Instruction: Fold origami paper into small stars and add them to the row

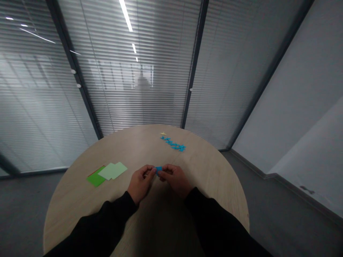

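Over the middle of a round wooden table [209, 171], my left hand [139, 182] and my right hand [175, 178] meet, both in black sleeves. Their fingertips pinch a small piece of blue paper [159, 169] between them. Both hands are closed on it. Much of the paper is hidden by the fingers, so its shape is unclear.
A row of several small blue folded paper pieces [173, 144] lies toward the far side of the table, with one pale yellow piece [163, 134] at its far end. Green paper sheets [107, 173] are stacked at the left. Glass walls with blinds stand behind.
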The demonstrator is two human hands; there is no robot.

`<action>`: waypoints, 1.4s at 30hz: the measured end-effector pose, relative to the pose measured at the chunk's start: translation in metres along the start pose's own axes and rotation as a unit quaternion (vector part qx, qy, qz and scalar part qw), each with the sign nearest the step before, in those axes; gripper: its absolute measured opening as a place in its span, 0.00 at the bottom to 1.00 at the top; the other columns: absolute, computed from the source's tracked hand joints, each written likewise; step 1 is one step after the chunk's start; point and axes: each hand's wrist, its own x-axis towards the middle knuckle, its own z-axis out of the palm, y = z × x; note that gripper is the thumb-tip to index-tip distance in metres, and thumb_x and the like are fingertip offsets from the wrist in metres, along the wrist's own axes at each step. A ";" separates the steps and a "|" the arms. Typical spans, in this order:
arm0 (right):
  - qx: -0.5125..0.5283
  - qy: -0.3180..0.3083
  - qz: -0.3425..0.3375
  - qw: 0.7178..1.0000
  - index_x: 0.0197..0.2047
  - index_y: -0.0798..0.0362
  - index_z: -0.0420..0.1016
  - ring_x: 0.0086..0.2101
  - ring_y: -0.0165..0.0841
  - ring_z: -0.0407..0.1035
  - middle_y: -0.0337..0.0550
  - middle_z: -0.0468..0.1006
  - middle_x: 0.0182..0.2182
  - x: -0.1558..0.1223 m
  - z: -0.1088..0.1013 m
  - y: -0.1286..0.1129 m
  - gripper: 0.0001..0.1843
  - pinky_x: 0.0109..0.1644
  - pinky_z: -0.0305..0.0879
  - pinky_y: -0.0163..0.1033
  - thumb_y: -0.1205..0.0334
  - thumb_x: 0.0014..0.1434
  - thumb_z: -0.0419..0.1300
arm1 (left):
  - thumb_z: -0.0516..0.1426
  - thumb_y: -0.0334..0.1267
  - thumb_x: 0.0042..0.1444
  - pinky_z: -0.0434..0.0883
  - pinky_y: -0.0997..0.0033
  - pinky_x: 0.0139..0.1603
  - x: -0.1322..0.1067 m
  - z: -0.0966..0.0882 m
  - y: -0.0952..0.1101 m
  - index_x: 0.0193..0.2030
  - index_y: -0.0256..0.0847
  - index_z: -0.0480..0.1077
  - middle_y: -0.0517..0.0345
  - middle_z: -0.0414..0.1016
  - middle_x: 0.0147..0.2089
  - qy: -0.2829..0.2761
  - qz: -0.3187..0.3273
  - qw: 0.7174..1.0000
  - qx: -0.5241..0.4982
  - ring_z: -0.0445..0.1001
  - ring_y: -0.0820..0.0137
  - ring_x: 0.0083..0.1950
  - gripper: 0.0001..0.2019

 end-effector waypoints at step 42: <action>-0.061 0.035 -0.149 0.986 0.39 0.50 0.82 0.36 0.37 0.79 0.42 0.84 0.35 -0.002 0.000 -0.003 0.10 0.42 0.76 0.42 0.53 0.59 0.66 | 0.69 0.46 0.48 0.75 0.64 0.50 0.000 0.002 -0.003 0.40 0.38 0.80 0.51 0.85 0.40 0.031 -0.057 0.976 -0.209 0.81 0.65 0.41 0.16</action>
